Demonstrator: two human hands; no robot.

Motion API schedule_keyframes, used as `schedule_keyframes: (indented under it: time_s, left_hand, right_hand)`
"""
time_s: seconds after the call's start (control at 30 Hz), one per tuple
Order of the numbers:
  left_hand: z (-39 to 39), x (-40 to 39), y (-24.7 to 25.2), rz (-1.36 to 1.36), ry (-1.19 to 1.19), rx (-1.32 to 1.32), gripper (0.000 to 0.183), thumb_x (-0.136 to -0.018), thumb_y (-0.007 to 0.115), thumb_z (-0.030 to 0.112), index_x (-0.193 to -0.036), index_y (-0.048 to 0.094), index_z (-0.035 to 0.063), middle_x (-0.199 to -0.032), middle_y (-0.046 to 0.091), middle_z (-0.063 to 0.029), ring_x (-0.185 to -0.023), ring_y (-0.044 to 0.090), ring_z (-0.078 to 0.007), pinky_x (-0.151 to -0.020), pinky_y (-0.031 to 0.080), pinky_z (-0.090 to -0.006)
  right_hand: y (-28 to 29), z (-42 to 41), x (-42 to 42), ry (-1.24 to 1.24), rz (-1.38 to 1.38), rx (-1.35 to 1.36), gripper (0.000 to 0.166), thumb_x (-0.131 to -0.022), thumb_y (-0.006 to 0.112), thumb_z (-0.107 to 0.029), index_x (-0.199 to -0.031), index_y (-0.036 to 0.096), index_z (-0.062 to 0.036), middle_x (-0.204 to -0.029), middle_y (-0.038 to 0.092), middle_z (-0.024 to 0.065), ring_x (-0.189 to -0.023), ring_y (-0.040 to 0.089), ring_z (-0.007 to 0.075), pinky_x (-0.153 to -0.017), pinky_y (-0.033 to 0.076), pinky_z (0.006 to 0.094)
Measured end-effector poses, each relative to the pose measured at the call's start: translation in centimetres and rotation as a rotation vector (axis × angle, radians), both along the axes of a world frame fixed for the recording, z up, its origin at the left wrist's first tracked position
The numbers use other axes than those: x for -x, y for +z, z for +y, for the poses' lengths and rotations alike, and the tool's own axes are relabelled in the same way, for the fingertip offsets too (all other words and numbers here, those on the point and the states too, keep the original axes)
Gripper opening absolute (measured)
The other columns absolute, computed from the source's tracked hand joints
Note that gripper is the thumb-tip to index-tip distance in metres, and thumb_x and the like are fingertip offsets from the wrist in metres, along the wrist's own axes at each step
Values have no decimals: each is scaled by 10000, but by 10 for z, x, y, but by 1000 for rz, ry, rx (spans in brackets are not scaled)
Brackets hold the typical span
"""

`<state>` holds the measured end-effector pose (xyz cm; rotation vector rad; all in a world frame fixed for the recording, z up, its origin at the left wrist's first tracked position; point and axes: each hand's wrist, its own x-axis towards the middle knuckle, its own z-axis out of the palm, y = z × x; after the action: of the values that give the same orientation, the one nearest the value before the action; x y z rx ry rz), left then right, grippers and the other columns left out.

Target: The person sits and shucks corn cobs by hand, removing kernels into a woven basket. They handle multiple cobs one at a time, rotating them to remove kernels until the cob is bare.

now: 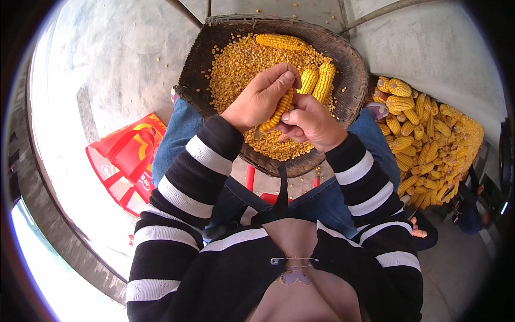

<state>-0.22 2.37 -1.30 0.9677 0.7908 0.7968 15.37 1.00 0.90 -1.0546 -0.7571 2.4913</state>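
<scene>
Over a dark woven basket [348, 72], both of my hands are on a yellow corn cob [281, 109] that is tilted between them. My left hand [263, 94] curls over its upper end, the thumb raised near the fingertips. My right hand [312, 122] grips the cob's lower right side with thumb and fingers; part of the cob is hidden by the hands. Loose corn kernels [233, 68] cover much of the basket's bottom. One full cob [281, 41] lies on the kernels at the far side. Two more cobs [324, 82] lie side by side just beyond my right hand.
A big heap of corn cobs [426, 149] is at the right, by the wall. A red bag [124, 161] stands on the floor at the left. The basket rests over my knees, above a red stool [273, 198]. Another person's hand [418, 228] shows at the lower right.
</scene>
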Motion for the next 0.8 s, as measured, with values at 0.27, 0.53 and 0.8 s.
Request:
schedule_keyframes:
  time_s: [0.27,0.53,0.8]
  left_hand:
    - [2,1,3,-33,-34,35,266,-976,323,242,-1020,490,39,-905,494,-49,-866,474,-115,-761,416,-222]
    - [-5,2,20,164,11,227,450,-944,343,434,-1154,437,47,-820,504,-42,-692,514,-85,-582,452,-196]
    - [-5,2,21,313,63,30,433,-940,396,406,-911,491,-15,-654,462,-46,-584,438,-104,-520,392,-268]
  right_hand:
    - [4,-1,-1,-37,37,1,143,-841,504,-131,-947,476,-39,-688,506,9,-453,374,18,-392,307,149]
    - [-1,11,-8,-176,-83,-283,286,-854,572,-191,-1077,480,-39,-722,494,-10,-536,430,11,-433,353,146]
    - [4,14,-9,-221,-61,-268,244,-862,521,-139,-1081,470,-43,-755,487,-18,-554,418,17,-445,338,148]
